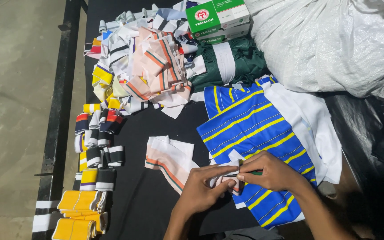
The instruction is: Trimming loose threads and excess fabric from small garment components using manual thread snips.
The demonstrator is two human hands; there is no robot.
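My left hand (203, 189) and my right hand (270, 171) meet over the near middle of a black table (147, 209). Together they pinch a small white and peach striped fabric piece (227, 180). My right hand also grips a thin green tool (254, 172), mostly hidden by its fingers. Under my right hand lies a stack of blue cloth with yellow stripes (245, 126). A flat peach and white striped piece (170, 160) lies just left of my left hand.
A heap of mixed striped fabric strips (145, 66) fills the far middle. Rolled and folded collar bands (96, 138) line the left edge, with yellow ones (78, 213) nearest. Green and white boxes (218, 20), green cloth (227, 62) and a big white woven sack (330, 44) lie behind.
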